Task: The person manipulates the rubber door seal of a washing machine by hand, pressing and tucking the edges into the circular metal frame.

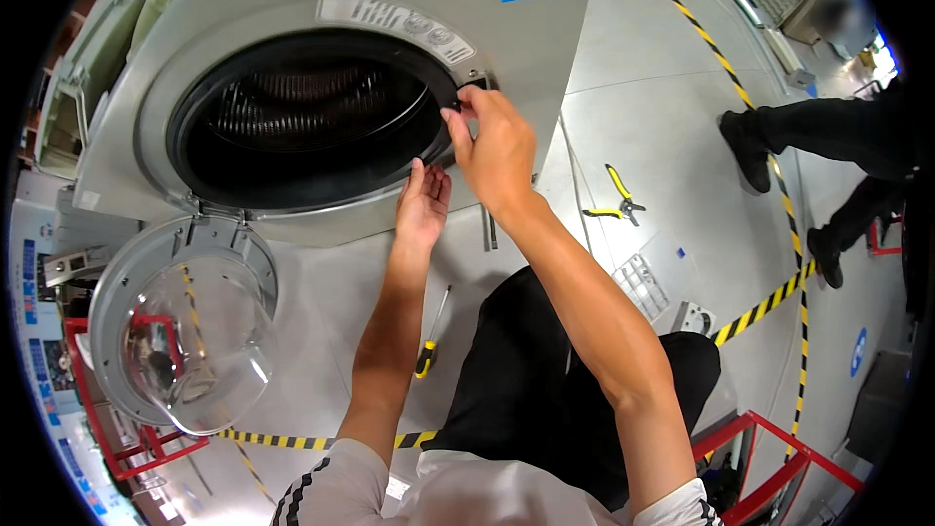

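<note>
A silver front-loading washing machine (531, 49) stands ahead with its round door opening uncovered. Around the opening runs a black rubber door gasket (180, 141); the ribbed metal drum (297, 102) shows inside. My right hand (495, 148) pinches the gasket's edge at the right side, beside the door latch slot. Lower along the same rim, my left hand (423, 209) is palm up, its thumb against the gasket and its other fingers loosely bent and apart from the thumb. The clear-bowled door (200, 331) hangs swung open at the lower left on its hinge.
A yellow-handled screwdriver (427, 358) lies on the floor beside my left forearm. Yellow-and-black wire strippers (619, 203), a clear compartment tray (643, 284) and a small white part (693, 319) lie to the right. Another person's legs (818, 141) stand beyond striped floor tape (716, 54). Red frames (750, 429) flank me.
</note>
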The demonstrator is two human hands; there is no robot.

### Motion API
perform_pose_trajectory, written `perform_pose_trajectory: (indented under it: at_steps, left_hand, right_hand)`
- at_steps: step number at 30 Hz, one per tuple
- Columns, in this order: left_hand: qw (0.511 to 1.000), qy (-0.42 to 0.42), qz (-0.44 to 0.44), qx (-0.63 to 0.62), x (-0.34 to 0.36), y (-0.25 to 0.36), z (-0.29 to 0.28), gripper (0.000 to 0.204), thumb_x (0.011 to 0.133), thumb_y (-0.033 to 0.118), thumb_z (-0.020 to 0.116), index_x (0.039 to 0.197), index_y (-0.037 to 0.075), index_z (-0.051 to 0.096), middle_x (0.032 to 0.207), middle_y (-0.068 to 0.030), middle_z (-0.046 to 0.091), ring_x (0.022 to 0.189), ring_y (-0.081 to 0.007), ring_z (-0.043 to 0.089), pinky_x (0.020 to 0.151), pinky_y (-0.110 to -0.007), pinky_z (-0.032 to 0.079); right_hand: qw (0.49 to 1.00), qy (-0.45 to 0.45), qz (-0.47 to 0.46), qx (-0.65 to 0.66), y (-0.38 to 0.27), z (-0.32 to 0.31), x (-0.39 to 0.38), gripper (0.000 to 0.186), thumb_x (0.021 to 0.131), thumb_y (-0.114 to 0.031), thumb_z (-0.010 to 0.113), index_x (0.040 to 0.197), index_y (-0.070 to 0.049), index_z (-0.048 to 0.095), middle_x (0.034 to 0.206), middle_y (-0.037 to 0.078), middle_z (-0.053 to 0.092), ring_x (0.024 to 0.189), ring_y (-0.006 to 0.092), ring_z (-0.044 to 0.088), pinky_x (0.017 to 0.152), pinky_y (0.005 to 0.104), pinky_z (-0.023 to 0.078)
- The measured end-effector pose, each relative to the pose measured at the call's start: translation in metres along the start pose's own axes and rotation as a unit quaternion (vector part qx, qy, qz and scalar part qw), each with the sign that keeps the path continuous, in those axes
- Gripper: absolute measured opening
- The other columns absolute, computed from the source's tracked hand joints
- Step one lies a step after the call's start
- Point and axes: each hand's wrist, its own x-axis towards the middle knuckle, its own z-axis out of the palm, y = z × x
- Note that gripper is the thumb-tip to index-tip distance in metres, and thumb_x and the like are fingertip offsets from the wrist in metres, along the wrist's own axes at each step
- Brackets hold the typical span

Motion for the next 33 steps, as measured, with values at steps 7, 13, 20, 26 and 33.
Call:
perform_pose_trajectory:
  at_steps: [7, 13, 20, 26, 33]
  left_hand:
    - [0.997, -0.058, -0.009, 0.044, -0.001, -0.001, -0.005, 0.029, 0.094, 0.033, 0.053, 0.101, 0.006, 0.056, 0.096, -0.0037, 0.061, 0.093, -0.0153, 0.058, 0.087, -0.028, 0.047]
    - [0.993, -0.049, 0.002, 0.112, -0.004, 0.005, -0.003, 0.038, 0.098, 0.038, 0.043, 0.109, 0.003, 0.055, 0.105, -0.0068, 0.062, 0.099, -0.0177, 0.059, 0.087, -0.03, 0.047]
    - [0.99, 0.131, 0.018, 0.048, -0.022, 0.013, 0.029, 0.024, 0.091, 0.027, 0.06, 0.092, 0.004, 0.058, 0.092, -0.0077, 0.064, 0.085, -0.0169, 0.062, 0.08, -0.03, 0.053]
    - [0.99, 0.132, 0.031, 0.026, -0.024, 0.007, 0.028, 0.026, 0.087, 0.027, 0.066, 0.088, 0.002, 0.057, 0.087, -0.0077, 0.062, 0.081, -0.018, 0.062, 0.078, -0.029, 0.053]
    - [0.995, 0.068, 0.061, -0.03, -0.02, -0.001, 0.003, 0.019, 0.092, 0.025, 0.059, 0.087, 0.007, 0.061, 0.083, -0.0038, 0.066, 0.079, -0.0134, 0.064, 0.075, -0.025, 0.053]
  right_hand:
    - [0.991, -0.029, 0.071, 0.113, 0.003, -0.004, -0.003, 0.023, 0.08, -0.006, 0.066, 0.101, 0.0, 0.059, 0.094, 0.015, 0.061, 0.083, 0.0299, 0.061, 0.069, 0.0353, 0.049]
    - [0.975, -0.02, 0.026, 0.221, 0.014, -0.007, -0.007, 0.027, 0.081, -0.002, 0.061, 0.108, 0.0, 0.057, 0.101, 0.014, 0.059, 0.087, 0.0306, 0.061, 0.075, 0.0342, 0.048]
    - [0.823, -0.012, 0.336, 0.459, 0.054, 0.02, -0.049, 0.02, 0.09, -0.004, 0.055, 0.107, 0.004, 0.06, 0.098, 0.01, 0.065, 0.092, 0.0152, 0.063, 0.08, 0.0257, 0.05]
    - [0.782, -0.053, 0.415, 0.462, 0.067, 0.038, -0.074, 0.02, 0.09, -0.013, 0.06, 0.101, 0.004, 0.063, 0.093, 0.008, 0.068, 0.087, 0.0126, 0.064, 0.077, 0.024, 0.049]
    - [0.869, -0.068, 0.291, 0.393, 0.06, 0.058, -0.083, 0.022, 0.088, -0.004, 0.061, 0.108, 0.006, 0.06, 0.099, 0.013, 0.066, 0.093, 0.0155, 0.064, 0.084, 0.0241, 0.05]
